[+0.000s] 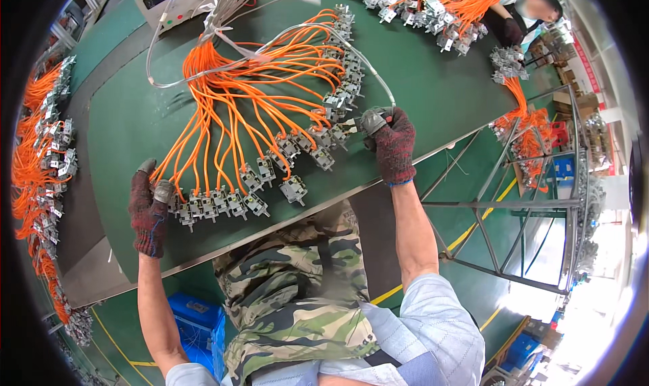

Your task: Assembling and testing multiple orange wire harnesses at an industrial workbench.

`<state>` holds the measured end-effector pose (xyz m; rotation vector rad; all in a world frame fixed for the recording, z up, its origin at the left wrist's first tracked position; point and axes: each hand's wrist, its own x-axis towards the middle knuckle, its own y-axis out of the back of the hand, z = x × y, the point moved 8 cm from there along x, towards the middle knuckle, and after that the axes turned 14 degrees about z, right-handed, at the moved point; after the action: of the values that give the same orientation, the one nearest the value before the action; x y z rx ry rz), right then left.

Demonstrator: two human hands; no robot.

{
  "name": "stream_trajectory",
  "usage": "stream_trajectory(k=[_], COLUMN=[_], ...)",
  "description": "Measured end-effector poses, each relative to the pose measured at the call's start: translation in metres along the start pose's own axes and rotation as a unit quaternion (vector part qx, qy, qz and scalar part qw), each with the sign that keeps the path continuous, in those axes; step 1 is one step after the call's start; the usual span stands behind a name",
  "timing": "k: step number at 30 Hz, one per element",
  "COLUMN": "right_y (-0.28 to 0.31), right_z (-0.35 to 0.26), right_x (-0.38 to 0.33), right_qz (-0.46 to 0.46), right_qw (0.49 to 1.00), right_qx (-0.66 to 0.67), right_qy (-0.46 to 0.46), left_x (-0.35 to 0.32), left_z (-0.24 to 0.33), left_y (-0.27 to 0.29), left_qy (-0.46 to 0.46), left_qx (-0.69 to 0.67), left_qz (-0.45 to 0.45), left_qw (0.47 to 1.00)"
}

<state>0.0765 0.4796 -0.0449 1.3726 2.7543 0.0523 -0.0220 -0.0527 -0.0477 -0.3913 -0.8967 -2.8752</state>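
Several small grey metal parts [252, 178], each on an orange wire [233, 115], lie fanned in a curved row on the green tabletop [135, 115]. My left hand [149, 217], in a dark red and grey knitted glove, closes at the row's left end. Its thumb and fingers are around one orange-wired part, mostly hidden by the glove. My right hand [394, 148], gloved alike, pinches the end of a pale cable [368, 63] beside the row's right side. A small light connector [352, 124] shows just left of those fingers; whether it touches a part I cannot tell.
A bench power supply [177, 2] with a lit display stands at the far left. More orange-wired bundles lie at the far right [433, 11] and along the left [47, 163]. A co-worker [520, 21] is at the far right. Below are a metal frame [500, 205] and a blue bin [196, 318].
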Motion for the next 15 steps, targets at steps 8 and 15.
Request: stream_trajectory(k=[8, 15], right_y=[-0.007, 0.001], right_z=[-0.028, -0.016], right_x=[-0.029, -0.056], right_qz=[-0.027, 0.019], right_qw=[0.992, 0.958], right_qx=[0.082, 0.049], right_qy=[0.088, 0.280], left_x=[0.001, -0.002], left_z=[0.007, 0.016], left_y=[-0.001, -0.003], left_qy=[0.020, 0.012], left_qx=[0.009, 0.019], left_qz=[0.012, 0.011], left_qw=[1.000, 1.000])
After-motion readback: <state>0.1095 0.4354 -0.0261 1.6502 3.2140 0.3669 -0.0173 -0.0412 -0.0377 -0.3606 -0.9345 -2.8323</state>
